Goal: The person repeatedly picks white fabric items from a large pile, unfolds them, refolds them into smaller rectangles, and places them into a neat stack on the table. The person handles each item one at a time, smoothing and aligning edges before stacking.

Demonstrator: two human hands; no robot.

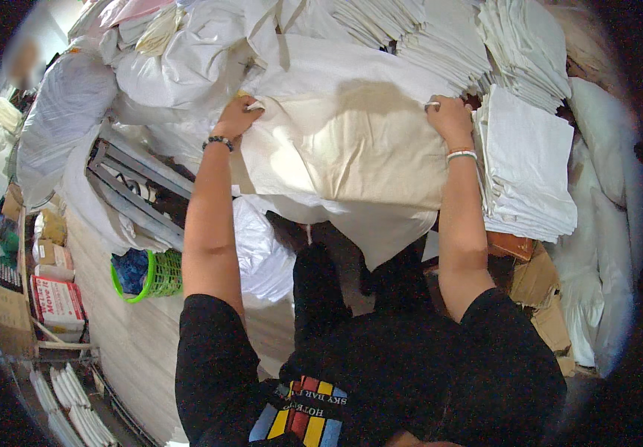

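Observation:
A cream cloth (366,149) is spread between my two hands over a white-covered surface, its near edge hanging down toward my legs. My left hand (239,118), with a dark beaded bracelet on the wrist, pinches the cloth's far left corner. At the far right corner, my right hand (452,121) grips the same cloth between thumb and fingers; a pale band circles that wrist. Soft creases run across the cloth's middle, and a shadow falls on its far part. Right beside my right hand stands a stack of folded white cloths (526,156).
More folded white cloths (441,48) are piled at the back. Large stuffed white bags (180,63) lie at the far left. On the floor at left are a green basket (165,276) and boxes (57,302). Torn cardboard (537,279) sits at lower right.

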